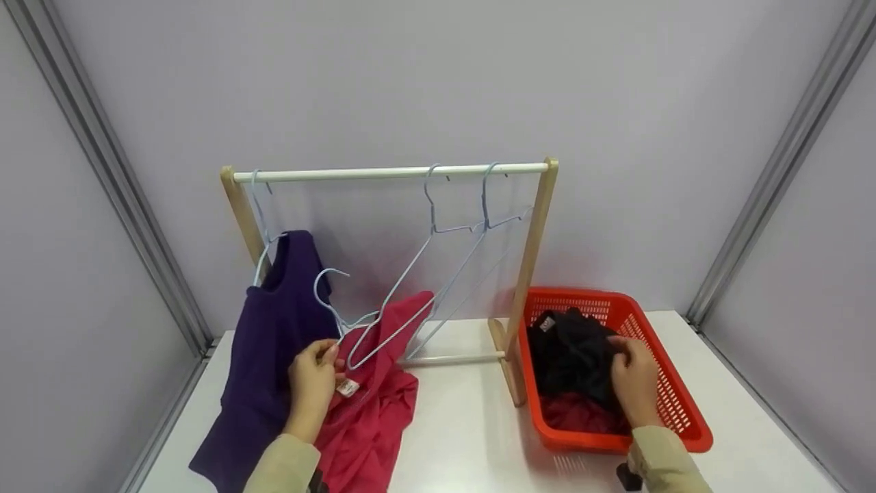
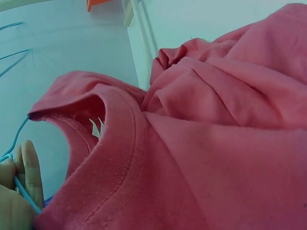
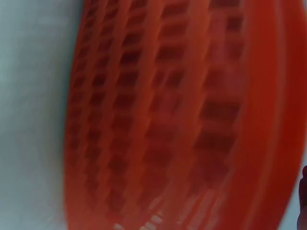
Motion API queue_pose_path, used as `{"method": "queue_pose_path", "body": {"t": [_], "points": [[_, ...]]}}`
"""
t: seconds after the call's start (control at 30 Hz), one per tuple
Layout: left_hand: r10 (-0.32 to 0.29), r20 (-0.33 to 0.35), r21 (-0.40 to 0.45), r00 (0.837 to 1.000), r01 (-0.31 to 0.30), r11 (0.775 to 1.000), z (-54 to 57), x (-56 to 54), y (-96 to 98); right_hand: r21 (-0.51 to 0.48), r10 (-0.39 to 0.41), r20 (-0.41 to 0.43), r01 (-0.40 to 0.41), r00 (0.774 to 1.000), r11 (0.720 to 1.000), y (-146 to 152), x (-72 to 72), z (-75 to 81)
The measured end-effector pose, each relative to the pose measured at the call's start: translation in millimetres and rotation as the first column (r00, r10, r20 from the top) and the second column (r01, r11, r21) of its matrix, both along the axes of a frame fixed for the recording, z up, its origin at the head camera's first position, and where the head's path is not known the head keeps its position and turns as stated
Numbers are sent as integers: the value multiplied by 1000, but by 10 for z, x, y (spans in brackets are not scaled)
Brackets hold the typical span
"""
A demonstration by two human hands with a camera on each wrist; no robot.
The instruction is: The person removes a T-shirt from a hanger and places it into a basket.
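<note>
My left hand (image 1: 313, 380) pinches a light blue wire hanger (image 1: 331, 301), its hook pointing up and free of the rail. A pinkish-red shirt (image 2: 192, 158) sits on this hanger, with a white label near the neckline, and its body hangs down onto the table. Over the red-orange basket (image 1: 684, 404) is my right hand (image 1: 636, 380), thumb and forefinger parted at the edge of a black garment (image 1: 571, 352). A dark red cloth (image 1: 582, 413) lies below the black one. The right wrist view is blurred and shows mostly the basket's slotted side.
A clothes rack with a white rail (image 1: 342, 174) and wooden posts stands at the back. At its left end hangs a purple sleeveless top (image 1: 274, 356) on a hanger. Two bare hangers (image 1: 432, 205) dangle toward the right end. White panels enclose the white table (image 1: 458, 424).
</note>
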State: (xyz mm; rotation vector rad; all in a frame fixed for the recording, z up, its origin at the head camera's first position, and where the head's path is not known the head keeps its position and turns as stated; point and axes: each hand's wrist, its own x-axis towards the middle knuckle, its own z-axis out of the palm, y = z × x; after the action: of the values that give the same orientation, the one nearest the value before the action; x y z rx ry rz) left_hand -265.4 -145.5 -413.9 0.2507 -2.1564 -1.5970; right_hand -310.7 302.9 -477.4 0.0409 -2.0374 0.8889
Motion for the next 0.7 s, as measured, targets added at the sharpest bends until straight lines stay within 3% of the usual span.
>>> {"method": "queue_pose_path", "body": {"t": [0.13,0.23,0.33,0.57,0.63,0.7], "points": [[-7,8,-5,1000,7,1000,-2,1,22,83,198,-111,-190,974,978,-463,-48,46],[-17,20,-1,1000,17,1000,5,10,33,105,364,-60,-356,930,928,-816,-48,68],[-36,38,20,999,35,999,21,21,41,96,476,30,-477,879,874,-1154,-43,98],[-77,59,62,995,73,995,46,40,17,115,611,237,-646,755,754,-1752,-84,245],[-86,74,73,994,80,994,44,49,-1,124,616,282,-665,735,736,-1865,-92,285],[-97,94,93,991,89,992,45,60,-17,142,614,298,-670,731,729,-1955,-101,315]]}}
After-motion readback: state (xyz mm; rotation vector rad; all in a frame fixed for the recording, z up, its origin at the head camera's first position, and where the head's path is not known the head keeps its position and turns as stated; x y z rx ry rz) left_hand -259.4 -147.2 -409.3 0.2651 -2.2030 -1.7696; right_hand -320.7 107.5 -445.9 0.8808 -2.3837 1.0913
